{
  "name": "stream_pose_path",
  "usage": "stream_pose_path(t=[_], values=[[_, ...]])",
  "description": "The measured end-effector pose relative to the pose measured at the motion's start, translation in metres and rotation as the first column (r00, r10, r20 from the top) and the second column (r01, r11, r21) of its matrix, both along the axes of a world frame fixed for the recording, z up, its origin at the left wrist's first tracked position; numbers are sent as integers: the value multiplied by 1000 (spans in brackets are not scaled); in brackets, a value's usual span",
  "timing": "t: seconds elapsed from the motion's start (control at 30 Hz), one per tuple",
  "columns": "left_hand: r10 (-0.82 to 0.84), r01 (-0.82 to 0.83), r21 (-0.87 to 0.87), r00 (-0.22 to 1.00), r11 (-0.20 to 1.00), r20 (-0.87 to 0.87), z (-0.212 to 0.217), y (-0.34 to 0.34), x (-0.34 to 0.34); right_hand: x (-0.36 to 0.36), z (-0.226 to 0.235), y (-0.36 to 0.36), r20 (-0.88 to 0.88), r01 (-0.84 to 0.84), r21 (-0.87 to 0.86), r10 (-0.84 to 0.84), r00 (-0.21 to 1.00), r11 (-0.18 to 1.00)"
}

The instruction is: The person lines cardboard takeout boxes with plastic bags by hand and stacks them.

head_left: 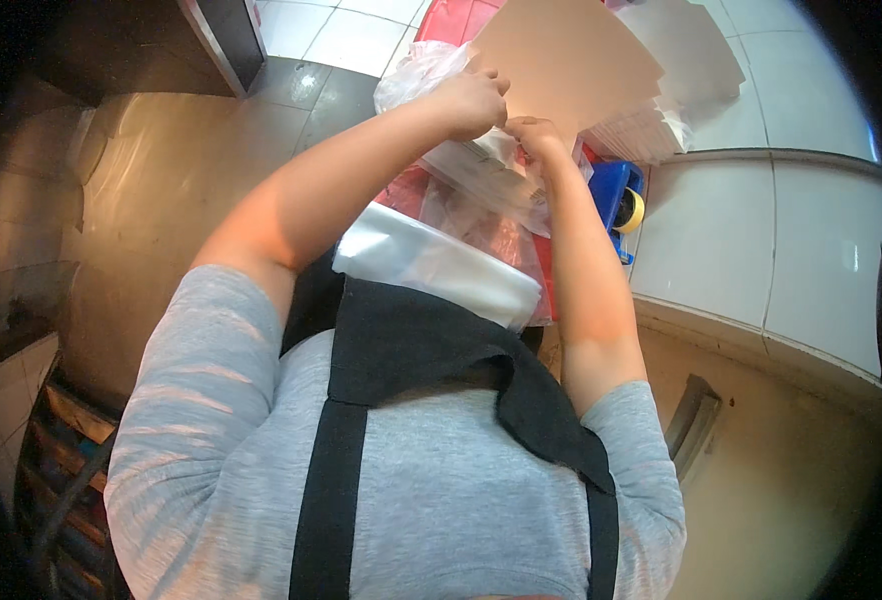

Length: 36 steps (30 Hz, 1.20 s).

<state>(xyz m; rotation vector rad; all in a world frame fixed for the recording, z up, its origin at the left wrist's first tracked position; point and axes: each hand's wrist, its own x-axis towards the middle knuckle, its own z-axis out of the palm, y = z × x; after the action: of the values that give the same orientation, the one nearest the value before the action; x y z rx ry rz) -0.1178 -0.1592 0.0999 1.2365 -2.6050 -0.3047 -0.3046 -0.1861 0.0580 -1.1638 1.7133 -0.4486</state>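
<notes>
My left hand (474, 103) and my right hand (538, 138) meet close together at the top middle, both with fingers curled in. What they pinch is too small and partly hidden to make out. Just below them lies crumpled clear plastic bagging (486, 180), with a pale piece in it under my fingers. A large tan cardboard sheet (571, 60) spreads out behind my hands. Beside my left hand bunches a whitish plastic bag (419, 78). Nearer my body, a flat stack of clear plastic bags (436, 262) rests in front of my black apron (411, 335).
A red surface (451, 22) lies under these things. To the right of my right hand stand a stack of pale cardboard (641, 135) and a blue tape dispenser (609, 192) with a yellowish roll. White tiling (706, 235) runs along the right. A metal panel (176, 170) is at left.
</notes>
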Motion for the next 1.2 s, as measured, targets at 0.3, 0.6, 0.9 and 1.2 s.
stream_pose_path(t=[0.3,0.6,0.9,1.2], values=[[-1,-22,89,968,996,253,-27,-14,-17,-31,-19,-20,-17,-184,92,186,982,979],[111,-112,53,994,992,15,-13,-18,-8,-34,15,-8,135,-98,28,93,986,995],[-13,13,-10,1000,1000,28,-11,-9,-11,-19,-17,-10,31,-156,52,154,987,986],[-28,30,-52,999,998,34,-15,-18,-12,-16,-7,-7,70,-41,120,33,997,992]])
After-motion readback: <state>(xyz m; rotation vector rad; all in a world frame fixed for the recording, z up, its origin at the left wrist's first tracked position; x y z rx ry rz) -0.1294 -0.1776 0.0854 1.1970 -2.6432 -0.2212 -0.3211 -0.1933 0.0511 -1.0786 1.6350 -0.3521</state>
